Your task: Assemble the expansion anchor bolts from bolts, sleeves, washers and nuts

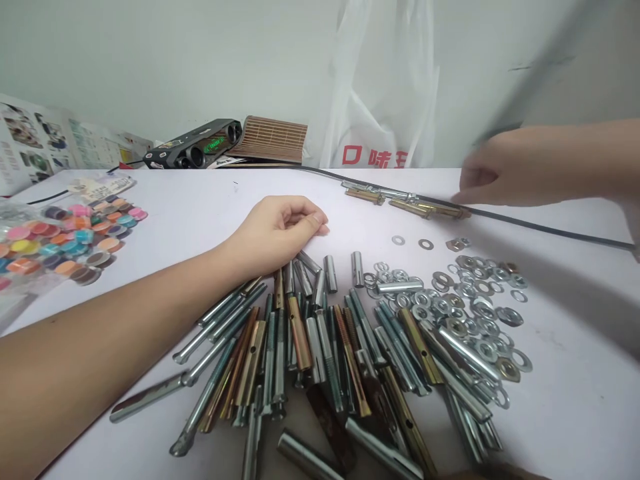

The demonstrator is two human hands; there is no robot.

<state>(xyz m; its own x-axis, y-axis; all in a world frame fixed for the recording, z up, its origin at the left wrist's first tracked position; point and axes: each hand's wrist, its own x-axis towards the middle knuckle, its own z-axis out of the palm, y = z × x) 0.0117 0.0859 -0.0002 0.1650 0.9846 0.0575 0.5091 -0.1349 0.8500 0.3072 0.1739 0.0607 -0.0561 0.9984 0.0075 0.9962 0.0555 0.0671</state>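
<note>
My left hand [287,230] rests on the white table behind a pile of metal parts, its fingers loosely curled, with nothing visible in them. Silver sleeves [330,273] and gold sleeves [299,333] lie in the pile, among threaded bolts [273,360] with flared ends. My right hand [505,163] is blurred at the far right, fingertips down by the end of a row of assembled expansion anchors [410,208]. Whether it grips one is hidden. Washers and nuts [465,293] lie heaped to the right of the pile.
A black cable [545,230] crosses the back of the table. Bags of small coloured pots [60,243] lie at left. A black device with green display [200,147], a slatted bamboo mat [273,137] and a white plastic bag [380,100] are at the back by the wall.
</note>
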